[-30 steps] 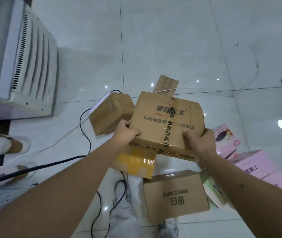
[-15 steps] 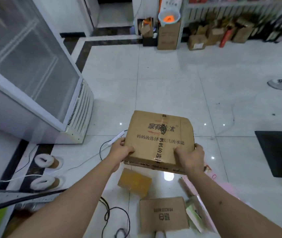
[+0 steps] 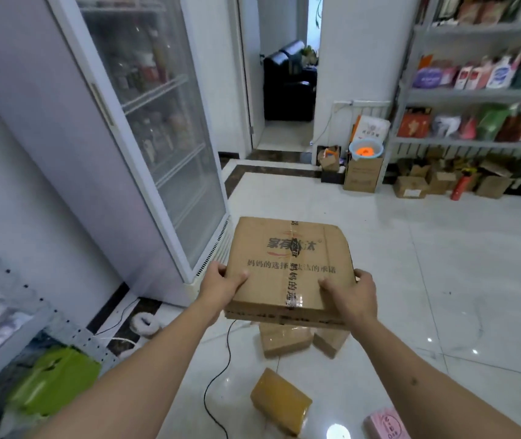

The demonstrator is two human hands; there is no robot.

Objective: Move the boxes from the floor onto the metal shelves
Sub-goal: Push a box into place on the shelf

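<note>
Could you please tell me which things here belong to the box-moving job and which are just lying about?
Job:
held box, in left hand and right hand
floor boxes
yellow-taped box
metal shelf

Lying about:
fridge
black cable
slipper
green bag
pink packet

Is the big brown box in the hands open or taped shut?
Shut: the flat brown cardboard box has its flaps closed, with a strip of tape along the seam.
</note>
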